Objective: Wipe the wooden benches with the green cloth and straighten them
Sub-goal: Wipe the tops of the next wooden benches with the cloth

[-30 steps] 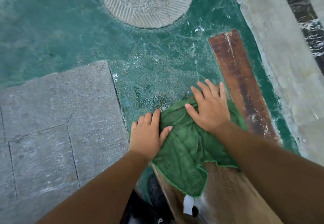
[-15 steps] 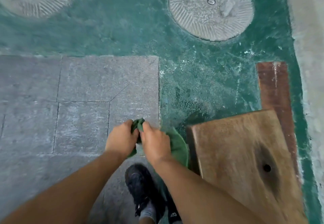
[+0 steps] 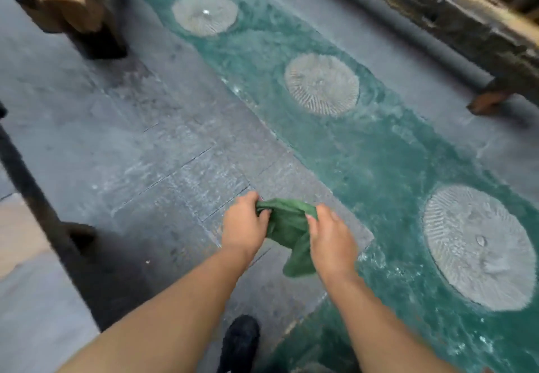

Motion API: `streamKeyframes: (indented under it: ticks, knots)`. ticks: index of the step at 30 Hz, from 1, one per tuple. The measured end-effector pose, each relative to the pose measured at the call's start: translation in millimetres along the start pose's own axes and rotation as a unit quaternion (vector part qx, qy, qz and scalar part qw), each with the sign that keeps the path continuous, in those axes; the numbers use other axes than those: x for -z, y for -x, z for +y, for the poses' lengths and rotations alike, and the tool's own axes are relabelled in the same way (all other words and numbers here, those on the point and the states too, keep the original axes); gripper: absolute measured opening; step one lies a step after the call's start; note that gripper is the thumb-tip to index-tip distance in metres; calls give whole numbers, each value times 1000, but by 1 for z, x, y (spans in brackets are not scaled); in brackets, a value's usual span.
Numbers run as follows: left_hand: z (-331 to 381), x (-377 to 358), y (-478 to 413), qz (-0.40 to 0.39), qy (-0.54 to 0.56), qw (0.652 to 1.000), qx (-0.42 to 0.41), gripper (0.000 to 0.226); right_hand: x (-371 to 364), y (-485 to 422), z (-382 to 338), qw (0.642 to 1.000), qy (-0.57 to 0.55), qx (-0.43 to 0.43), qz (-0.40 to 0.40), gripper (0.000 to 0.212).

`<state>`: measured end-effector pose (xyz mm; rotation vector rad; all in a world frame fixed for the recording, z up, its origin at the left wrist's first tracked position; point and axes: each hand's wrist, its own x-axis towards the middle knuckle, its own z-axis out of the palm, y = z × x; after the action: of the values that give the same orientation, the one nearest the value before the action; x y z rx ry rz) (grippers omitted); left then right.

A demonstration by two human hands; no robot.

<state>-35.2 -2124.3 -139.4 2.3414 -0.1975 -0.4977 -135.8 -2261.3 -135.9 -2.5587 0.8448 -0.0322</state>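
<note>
Above the grey paving (image 3: 122, 145), both hands grip the green cloth (image 3: 287, 228): left hand (image 3: 244, 228) pinching one end, right hand (image 3: 331, 240) the other.

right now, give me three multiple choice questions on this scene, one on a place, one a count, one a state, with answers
1. Where is the green cloth?
A. draped over one forearm
B. held up by the left hand and right hand, over the grey paving
C. dropped flat on the ground

2. How many round ribbed stone discs sit in the green strip?
A. one
B. five
C. three

3. What is the left hand doing?
A. gripping the cloth
B. pressing flat on the ground
C. hanging empty

Answers:
1 B, each hand grips the cloth's upper edge and the rest hangs between them.
2 C, one far, one in the middle, one near.
3 A, its fingers curl round the cloth's edge.
</note>
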Motion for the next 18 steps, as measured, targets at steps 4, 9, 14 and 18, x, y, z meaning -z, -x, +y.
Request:
streamKeyframes:
  ticks: [4, 9, 14, 18]
  knots:
    - [39, 50, 17, 68, 62, 995, 32, 11, 54, -21, -39, 998, -25, 27, 49, 18]
    - [80, 110, 34, 87, 135, 985, 69, 28, 105, -50, -77, 996, -89, 10, 21, 20]
    - [135, 161, 34, 173, 141, 971, 88, 18, 169, -96, -101, 971, -199, 127, -25, 18]
    - [167, 196, 37, 243, 130, 957, 93, 21, 226, -137, -115, 951, -159, 264, -32, 23]
